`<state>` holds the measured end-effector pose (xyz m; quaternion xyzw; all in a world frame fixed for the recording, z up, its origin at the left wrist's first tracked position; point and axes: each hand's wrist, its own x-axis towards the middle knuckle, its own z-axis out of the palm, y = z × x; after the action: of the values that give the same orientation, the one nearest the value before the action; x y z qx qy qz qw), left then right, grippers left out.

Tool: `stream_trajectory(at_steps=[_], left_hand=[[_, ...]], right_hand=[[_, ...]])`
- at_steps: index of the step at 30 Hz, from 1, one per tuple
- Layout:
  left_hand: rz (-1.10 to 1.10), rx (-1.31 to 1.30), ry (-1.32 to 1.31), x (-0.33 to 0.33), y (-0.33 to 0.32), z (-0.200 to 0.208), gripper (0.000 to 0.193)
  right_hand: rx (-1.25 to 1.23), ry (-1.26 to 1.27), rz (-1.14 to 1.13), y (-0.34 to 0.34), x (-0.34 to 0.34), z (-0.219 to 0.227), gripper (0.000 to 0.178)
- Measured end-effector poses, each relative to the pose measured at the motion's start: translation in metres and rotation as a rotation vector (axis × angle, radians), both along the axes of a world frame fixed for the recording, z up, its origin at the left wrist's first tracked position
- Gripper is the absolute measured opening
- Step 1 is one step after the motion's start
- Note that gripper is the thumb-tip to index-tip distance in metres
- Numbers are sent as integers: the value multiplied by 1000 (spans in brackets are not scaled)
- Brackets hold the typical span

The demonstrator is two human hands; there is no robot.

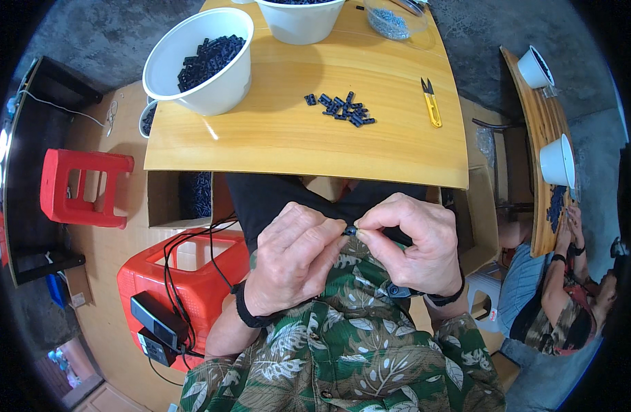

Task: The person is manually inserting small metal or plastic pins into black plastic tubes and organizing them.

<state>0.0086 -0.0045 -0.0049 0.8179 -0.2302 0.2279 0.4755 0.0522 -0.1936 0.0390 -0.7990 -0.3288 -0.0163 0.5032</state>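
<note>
My left hand (298, 254) and my right hand (413, 240) meet above my lap, just short of the table's front edge. Between their fingertips is a small black plastic part (349, 231), pinched from both sides. Fingers cover most of it, so its exact kind does not show. On the table beyond lies a loose pile of similar small black parts (343, 110). Right of that pile rests a pair of yellow-handled thread snips (432, 103), blades pointing away from me.
A white tub (157, 65) of black parts stands at the table's (281, 147) left, another tub (301, 24) behind. A clear dish (391, 24) holds small silvery pieces. Red stools (140, 275) and cardboard boxes (166, 199) flank me. Another person (555, 295) works at a wooden table, right.
</note>
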Motion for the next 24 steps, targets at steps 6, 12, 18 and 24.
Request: stream_trajectory(at_steps=[6, 12, 18, 24], left_hand=[[-34, -122, 113, -1, 2, 6, 22], [-79, -209, 115, 0, 0, 5, 19], [-88, -216, 73, -1, -1, 4, 20], [-67, -178, 15, 0, -1, 3, 23]], right_hand=[[259, 399, 90, -14, 1, -14, 22], [570, 820, 189, -13, 5, -23, 23], [614, 944, 238, -10, 7, -22, 24], [567, 975, 220, -6, 8, -20, 29]])
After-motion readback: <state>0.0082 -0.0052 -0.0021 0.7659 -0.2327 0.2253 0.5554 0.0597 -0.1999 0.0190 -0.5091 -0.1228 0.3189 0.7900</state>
